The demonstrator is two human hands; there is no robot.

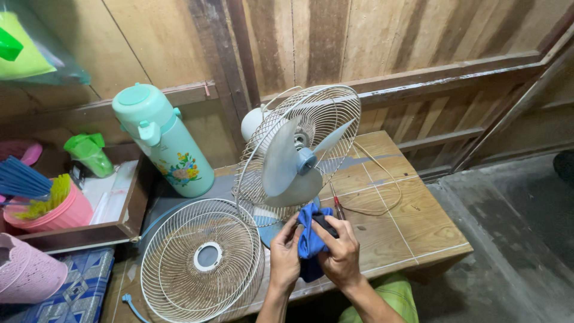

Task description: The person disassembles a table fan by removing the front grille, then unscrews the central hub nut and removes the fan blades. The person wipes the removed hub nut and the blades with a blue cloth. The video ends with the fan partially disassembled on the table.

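Both hands met low over the table (418, 227): the left hand (286, 254) pinched a blue cloth (309, 239) from the side, and the right hand (342, 254) closed around the cloth and a small dark part (326, 223) wrapped in it. Just above the knuckles stood the fan (296, 152), blades bare, its rear cage on. Left of the left hand lay the loose front grille (203, 257), flat. Just past the right fingers lay a red-handled screwdriver (338, 206), with the pale cord (382, 185) looping beyond. Farther left stood a mint flask (161, 140), and a pink tub (57, 212) held yellow and blue pieces. What the dark part was could not be made out; the cloth hid most of it.
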